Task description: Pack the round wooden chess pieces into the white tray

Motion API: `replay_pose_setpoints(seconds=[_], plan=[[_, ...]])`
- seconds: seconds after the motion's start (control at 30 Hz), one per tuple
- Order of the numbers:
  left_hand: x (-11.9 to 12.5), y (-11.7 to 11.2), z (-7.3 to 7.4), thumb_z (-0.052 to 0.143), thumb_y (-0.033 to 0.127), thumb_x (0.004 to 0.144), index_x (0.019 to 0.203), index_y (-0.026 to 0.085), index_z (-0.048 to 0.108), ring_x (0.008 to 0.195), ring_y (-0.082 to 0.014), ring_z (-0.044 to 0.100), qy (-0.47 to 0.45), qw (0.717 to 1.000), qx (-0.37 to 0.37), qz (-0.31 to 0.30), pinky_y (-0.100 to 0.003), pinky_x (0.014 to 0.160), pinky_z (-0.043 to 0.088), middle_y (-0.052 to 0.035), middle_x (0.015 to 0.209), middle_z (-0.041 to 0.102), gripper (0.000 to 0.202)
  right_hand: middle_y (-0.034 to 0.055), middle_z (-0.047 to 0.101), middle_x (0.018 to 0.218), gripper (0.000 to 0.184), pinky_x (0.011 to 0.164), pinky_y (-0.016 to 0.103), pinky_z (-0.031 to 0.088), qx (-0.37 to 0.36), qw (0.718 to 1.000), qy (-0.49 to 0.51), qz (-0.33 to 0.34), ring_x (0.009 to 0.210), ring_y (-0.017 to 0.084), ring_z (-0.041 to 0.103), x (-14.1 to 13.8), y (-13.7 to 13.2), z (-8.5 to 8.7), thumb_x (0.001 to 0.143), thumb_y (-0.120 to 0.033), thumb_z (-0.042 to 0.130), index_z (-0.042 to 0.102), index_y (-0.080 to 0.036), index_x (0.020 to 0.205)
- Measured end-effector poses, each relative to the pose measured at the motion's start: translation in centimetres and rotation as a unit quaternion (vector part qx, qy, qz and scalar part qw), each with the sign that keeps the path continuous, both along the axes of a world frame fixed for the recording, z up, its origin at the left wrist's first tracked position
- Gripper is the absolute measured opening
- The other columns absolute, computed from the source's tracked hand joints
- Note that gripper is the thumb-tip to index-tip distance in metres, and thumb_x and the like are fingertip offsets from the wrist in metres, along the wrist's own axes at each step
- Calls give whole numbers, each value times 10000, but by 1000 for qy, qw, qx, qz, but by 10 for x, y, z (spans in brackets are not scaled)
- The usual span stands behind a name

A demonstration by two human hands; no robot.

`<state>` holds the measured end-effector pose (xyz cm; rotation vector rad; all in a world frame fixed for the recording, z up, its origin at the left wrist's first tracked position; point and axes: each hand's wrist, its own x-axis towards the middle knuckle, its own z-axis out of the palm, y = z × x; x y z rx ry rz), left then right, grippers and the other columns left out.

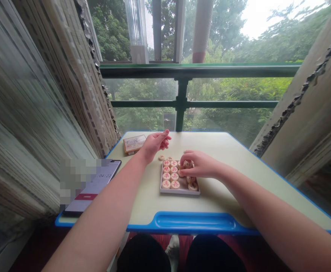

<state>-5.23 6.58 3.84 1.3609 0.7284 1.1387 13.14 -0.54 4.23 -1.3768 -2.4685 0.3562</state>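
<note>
**Xiangqi pieces** [174, 176]: round, thick wooden discs, pale and smooth, with incised characters mostly inked red. Most sit in a **shallow white tray** [179, 192] near the middle of the surface, toward the far edge. Those on the tray's left stand in two tidy columns, faces up; those on its right lie more loosely, some under the fingers. **Two loose pieces** [165, 158] lie on the surface just beyond the tray's far left corner.

**Right hand** [199, 164]: over the tray's right half, fingers curled down onto the pieces; whether it grips one cannot be told.

**Left hand** [154, 145]: raised just off the surface beyond the tray's left side, fingers half closed and bunched, nothing visible in them. Its position seems suited to reaching the tray.

**Surface** [142, 200]: pale, smooth laminate, bordered in blue plastic, with a moulded **pen groove** [193, 221] along the near edge.

**Cardboard box** [134, 144]: small, printed, near the far left corner; probably the set's packaging.

**Smartphone** [93, 187]: glossy, at the left edge, partly pixelated, showing digits and a red button; angled as if to be read from the seat.

Beyond the far edge: **green metal railing** [182, 70], with **trees** [233, 90] outside.
</note>
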Motion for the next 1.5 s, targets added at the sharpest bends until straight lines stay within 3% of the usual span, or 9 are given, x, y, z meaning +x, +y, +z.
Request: replay_pose_setpoints(seconds=[0.2,0.37,0.63,1.03,1.33,1.5], plan=[[1,1,-3,664,552,630,684,126,613,490,-73,487,5,1000,-2,-6,-221,498,355,4,540,537,432,23,584,739,73,657,270,429,-15,999,0,47,721,159,549,3,-2,5,696,-200,604,661,-190,739],[1,0,-2,660,549,636,692,124,613,497,-75,490,7,1000,0,-13,-217,493,345,3,548,532,431,30,574,750,107,649,265,432,-24,997,8,72,692,144,544,1,-4,6,719,-211,599,689,-183,769],[2,1,-2,659,536,644,683,125,615,489,-76,483,4,1000,-4,-21,-228,499,333,-1,546,535,415,29,563,763,129,628,250,413,24,1000,2,10,682,137,536,-4,-6,4,714,-184,589,706,-198,766],[1,0,-2,631,488,693,700,120,614,505,-76,485,10,1000,-3,-26,-218,502,338,1,571,531,368,15,582,735,188,550,221,340,40,991,-104,-70,681,126,525,-21,-15,4,742,-354,564,719,-248,743],[0,-2,1,597,438,732,712,117,620,523,-82,498,1,999,-10,-31,-218,512,349,-4,584,531,323,17,621,796,198,577,232,353,42,985,-140,-88,795,168,548,-23,-19,6,689,-313,556,711,-275,807],[0,-3,2,603,416,728,706,113,617,517,-82,495,4,999,-9,-35,-220,511,345,-4,578,530,304,7,625,774,196,558,229,344,25,983,-160,-86,753,155,552,-24,-18,7,674,-277,552,703,-279,798]])
